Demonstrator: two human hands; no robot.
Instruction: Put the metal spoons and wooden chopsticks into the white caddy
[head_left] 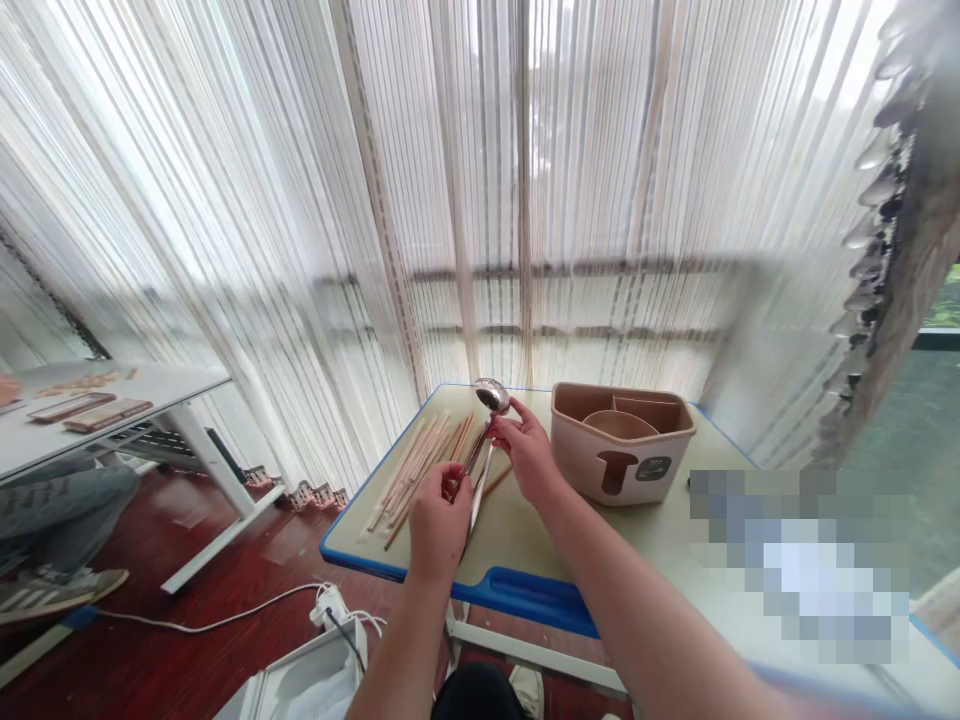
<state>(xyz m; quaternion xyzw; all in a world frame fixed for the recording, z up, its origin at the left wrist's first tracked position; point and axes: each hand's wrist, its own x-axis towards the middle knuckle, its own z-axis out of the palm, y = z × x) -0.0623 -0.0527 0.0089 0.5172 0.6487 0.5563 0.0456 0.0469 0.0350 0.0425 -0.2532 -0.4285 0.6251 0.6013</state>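
On the left of my pale, blue-edged tabletop [525,545], slim pale and reddish-brown wooden sticks [424,462] lie loosely fanned. Just right of them, my left hand [441,520] pinches the handle of a shiny silver metal spoon [492,396], raised above the tabletop, bowl at the far end. A long silver metal handle [482,478] slants below; its ends are hidden. My right hand [527,450] pinches near the spoon's neck; light two-point pressure should steady slick metal. Farther right stands a cream-and-brown plastic box [634,484]; my forearm should avoid its rim.
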